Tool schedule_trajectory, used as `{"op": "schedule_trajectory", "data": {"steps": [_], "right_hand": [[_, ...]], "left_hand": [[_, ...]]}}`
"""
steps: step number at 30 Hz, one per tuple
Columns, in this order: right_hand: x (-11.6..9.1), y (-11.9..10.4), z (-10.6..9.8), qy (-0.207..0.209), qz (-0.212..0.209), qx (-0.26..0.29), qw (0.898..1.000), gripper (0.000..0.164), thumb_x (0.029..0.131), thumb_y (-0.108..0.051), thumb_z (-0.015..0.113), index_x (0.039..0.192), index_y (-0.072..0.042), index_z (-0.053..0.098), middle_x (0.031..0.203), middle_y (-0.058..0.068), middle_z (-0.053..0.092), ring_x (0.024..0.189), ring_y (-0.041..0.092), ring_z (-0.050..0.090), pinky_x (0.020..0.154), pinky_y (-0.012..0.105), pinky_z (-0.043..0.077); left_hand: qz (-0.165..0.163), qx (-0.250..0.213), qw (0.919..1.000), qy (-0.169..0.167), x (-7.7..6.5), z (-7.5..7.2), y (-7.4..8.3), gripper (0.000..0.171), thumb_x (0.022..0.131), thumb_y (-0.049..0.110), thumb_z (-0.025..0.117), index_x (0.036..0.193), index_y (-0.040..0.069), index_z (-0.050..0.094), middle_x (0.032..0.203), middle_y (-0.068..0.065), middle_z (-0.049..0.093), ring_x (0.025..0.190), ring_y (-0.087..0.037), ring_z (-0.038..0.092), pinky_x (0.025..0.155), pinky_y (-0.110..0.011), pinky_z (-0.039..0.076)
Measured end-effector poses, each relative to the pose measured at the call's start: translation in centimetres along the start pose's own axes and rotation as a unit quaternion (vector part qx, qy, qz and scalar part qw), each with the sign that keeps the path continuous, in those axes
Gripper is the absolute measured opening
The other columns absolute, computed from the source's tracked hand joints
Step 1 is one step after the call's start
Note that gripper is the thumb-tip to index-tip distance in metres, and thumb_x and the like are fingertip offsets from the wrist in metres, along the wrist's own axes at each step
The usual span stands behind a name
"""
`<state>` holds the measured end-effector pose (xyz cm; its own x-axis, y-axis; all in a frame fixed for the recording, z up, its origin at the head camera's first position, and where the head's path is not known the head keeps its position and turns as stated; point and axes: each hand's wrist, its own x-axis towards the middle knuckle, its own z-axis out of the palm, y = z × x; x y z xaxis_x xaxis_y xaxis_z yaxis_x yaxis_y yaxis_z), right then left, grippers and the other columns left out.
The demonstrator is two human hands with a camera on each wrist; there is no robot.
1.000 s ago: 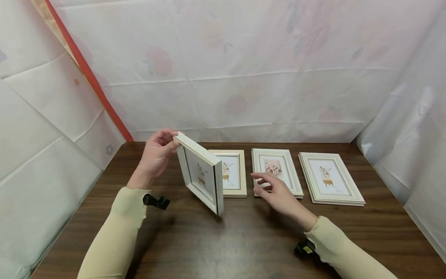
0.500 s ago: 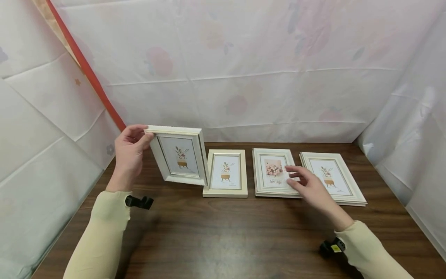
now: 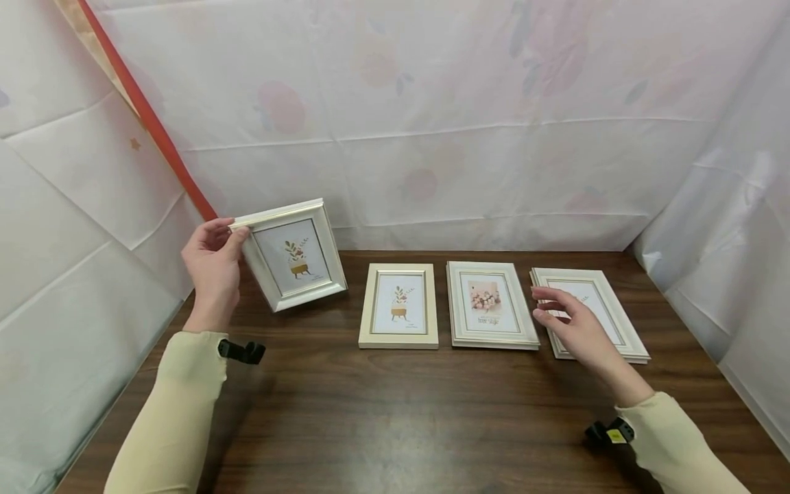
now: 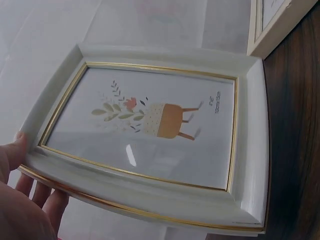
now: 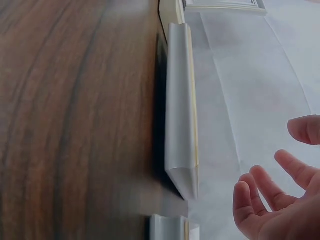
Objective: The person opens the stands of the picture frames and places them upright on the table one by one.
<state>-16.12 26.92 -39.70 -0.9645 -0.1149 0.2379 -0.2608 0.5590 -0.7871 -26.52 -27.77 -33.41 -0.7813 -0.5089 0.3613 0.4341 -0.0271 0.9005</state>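
Note:
My left hand (image 3: 212, 274) pinches a white picture frame (image 3: 295, 257) at its upper left corner, thumb in front, other fingers behind. The frame is tilted up off the table, showing a plant print; in the left wrist view its gold inner trim is plain. My right hand (image 3: 583, 336) hovers over the left side of the rightmost white picture frame (image 3: 622, 322), partly hiding it. In the right wrist view, that hand's fingers (image 5: 272, 187) are spread and loosely bent, touching nothing.
A cream picture frame (image 3: 398, 339) and a white picture frame with a flower print (image 3: 485, 298) lie flat between the hands, in a row on the dark wooden table (image 3: 395, 412). White patterned cloth (image 3: 432, 137) hangs behind and at both sides.
My left hand has carried its picture frame left and turned its face toward the head camera. My right hand has moved right, from the flower-print frame to the rightmost one.

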Motion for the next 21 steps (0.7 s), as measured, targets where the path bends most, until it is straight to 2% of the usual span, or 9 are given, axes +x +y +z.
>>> {"op": "schedule_trajectory", "data": {"steps": [6, 14, 21], "right_hand": [[-0.1, 0.1, 0.5, -0.010, 0.006, 0.011, 1.000, 0.041, 0.101, -0.009, 0.059, 0.139, 0.002, 0.051, 0.132, 0.024, 0.056, 0.117, 0.035, 0.054, 0.087, 0.014, 0.043], [-1.1, -0.9, 1.9, -0.016, -0.007, -0.013, 1.000, 0.040, 0.099, -0.013, 0.064, 0.136, -0.003, 0.056, 0.128, 0.016, 0.060, 0.111, 0.029, 0.057, 0.086, 0.022, 0.048], [-1.6, -1.8, 3.2, -0.043, -0.035, 0.037, 0.998, 0.031, 0.097, -0.006, 0.064, 0.127, 0.000, 0.060, 0.123, 0.019, 0.061, 0.106, 0.026, 0.060, 0.082, 0.026, 0.054]], "left_hand": [[-0.007, 0.013, 0.9998, 0.015, 0.9, -0.1, -0.5, 0.027, 0.081, 0.005, 0.082, 0.107, 0.005, 0.073, 0.093, -0.003, 0.063, 0.084, -0.012, 0.055, 0.064, -0.018, 0.046], [-0.026, 0.052, 0.9980, 0.027, 1.6, -0.9, -1.5, 0.029, 0.083, 0.008, 0.081, 0.111, 0.006, 0.072, 0.096, -0.001, 0.060, 0.088, -0.012, 0.054, 0.066, -0.018, 0.046], [-0.024, 0.100, 0.9944, 0.026, 2.1, -1.5, -2.1, 0.027, 0.087, 0.011, 0.078, 0.113, 0.008, 0.069, 0.098, 0.001, 0.059, 0.089, -0.010, 0.055, 0.067, -0.018, 0.046]]}}
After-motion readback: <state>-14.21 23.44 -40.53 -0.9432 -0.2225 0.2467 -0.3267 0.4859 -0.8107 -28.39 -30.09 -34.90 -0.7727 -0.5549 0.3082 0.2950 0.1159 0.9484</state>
